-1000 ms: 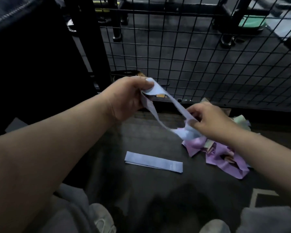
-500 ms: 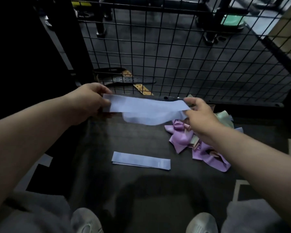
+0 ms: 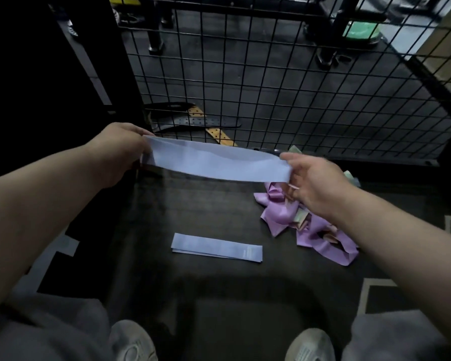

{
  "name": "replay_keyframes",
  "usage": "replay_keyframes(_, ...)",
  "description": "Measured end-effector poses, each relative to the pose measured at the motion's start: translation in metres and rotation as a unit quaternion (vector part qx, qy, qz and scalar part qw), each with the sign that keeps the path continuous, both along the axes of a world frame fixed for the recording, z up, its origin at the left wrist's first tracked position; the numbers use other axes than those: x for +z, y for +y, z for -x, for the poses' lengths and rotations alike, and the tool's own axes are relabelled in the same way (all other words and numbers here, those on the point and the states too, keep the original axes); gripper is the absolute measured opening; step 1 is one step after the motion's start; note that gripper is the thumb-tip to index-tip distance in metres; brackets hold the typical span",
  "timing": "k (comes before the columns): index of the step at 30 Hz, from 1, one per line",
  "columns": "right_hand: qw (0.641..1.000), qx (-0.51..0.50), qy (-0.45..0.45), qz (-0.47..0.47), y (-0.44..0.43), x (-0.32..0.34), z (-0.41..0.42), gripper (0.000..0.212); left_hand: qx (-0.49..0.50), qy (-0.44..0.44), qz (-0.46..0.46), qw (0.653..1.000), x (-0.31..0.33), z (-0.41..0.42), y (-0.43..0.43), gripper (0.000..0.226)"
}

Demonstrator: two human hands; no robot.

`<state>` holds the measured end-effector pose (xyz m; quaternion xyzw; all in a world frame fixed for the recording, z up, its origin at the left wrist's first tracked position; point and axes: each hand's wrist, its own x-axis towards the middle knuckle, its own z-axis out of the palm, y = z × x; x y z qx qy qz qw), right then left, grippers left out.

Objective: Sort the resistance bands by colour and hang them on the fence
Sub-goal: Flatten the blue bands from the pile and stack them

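A pale blue resistance band is stretched flat between my hands above the dark floor. My left hand grips its left end and my right hand pinches its right end. Another pale blue band lies flat on the floor below it. To the right, partly hidden by my right arm, is a heap of purple bands with bits of green and peach ones mixed in. The black wire fence stands just behind the held band.
A black post forms the fence's left edge. Behind the mesh lie a black perforated belt and gym equipment bases. My two grey shoes and grey trouser legs fill the bottom of the view.
The blue band, twisted and drooping a second ago, is now pulled out flat and level between my hands. My hands have moved apart.
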<state>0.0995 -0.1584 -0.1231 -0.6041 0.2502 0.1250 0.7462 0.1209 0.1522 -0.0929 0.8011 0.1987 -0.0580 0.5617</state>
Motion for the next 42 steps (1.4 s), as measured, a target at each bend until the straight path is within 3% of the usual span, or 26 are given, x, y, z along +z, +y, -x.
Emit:
replay_keyframes(2, 0.990, -0.014, -0.067, 0.120, 0.001, -0.001, 0.001, 0.032, 0.010, -0.003, 0.021, 1.000, -0.004, -0.001, 0.004, 0.030)
replay_keyframes(4, 0.978, -0.021, -0.100, 0.180, -0.004, -0.004, 0.002, 0.030, 0.015, -0.001, 0.048, 0.999, -0.005, -0.002, 0.005, 0.022)
replay_keyframes(11, 0.979, -0.066, -0.065, 0.180, -0.018, -0.013, -0.001, 0.026, -0.012, 0.085, 0.227, 0.970, 0.000, -0.002, 0.007, 0.011)
replay_keyframes(17, 0.986, -0.056, -0.065, 0.146, -0.007, -0.018, -0.007, 0.022, -0.001, 0.118, 0.283, 0.952, 0.009, 0.000, 0.008, 0.006)
replay_keyframes(20, 0.977, 0.009, -0.087, 0.194, 0.002, -0.017, -0.006, 0.025, 0.010, 0.116, 0.284, 0.952, 0.011, -0.001, 0.001, 0.006)
replay_keyframes(23, 0.927, 0.152, -0.161, 0.303, 0.025, -0.005, 0.005, 0.052, -0.016, 0.127, 0.322, 0.938, 0.015, 0.004, -0.024, 0.002)
replay_keyframes(26, 0.907, 0.316, -0.188, 0.205, 0.056, 0.007, 0.025, 0.068, -0.074, 0.143, 0.350, 0.923, 0.017, 0.013, -0.055, 0.007)
replay_keyframes(28, 0.891, 0.356, -0.200, 0.199, 0.069, 0.003, 0.033, 0.071, -0.114, 0.137, 0.343, 0.922, 0.013, 0.017, -0.070, 0.006)
replay_keyframes(31, 0.933, 0.234, -0.220, 0.162, 0.074, 0.004, 0.034, 0.026, -0.184, 0.116, 0.290, 0.932, 0.012, 0.023, -0.076, 0.011)
replay_keyframes(33, 0.947, 0.189, -0.207, 0.156, 0.071, 0.009, 0.031, 0.010, -0.215, 0.093, 0.264, 0.936, 0.014, 0.024, -0.076, 0.023)
replay_keyframes(37, 0.970, 0.181, -0.137, 0.086, 0.064, 0.018, 0.025, 0.011, -0.158, -0.028, 0.191, 0.968, 0.010, 0.018, -0.078, 0.046)
replay_keyframes(40, 0.979, 0.177, -0.098, -0.004, 0.059, 0.026, 0.024, 0.013, -0.230, -0.029, 0.216, 0.948, 0.000, 0.016, -0.074, 0.054)
replay_keyframes(42, 0.979, 0.174, -0.097, -0.035, 0.055, 0.032, 0.023, 0.014, -0.275, 0.000, 0.236, 0.932, -0.005, 0.017, -0.071, 0.048)
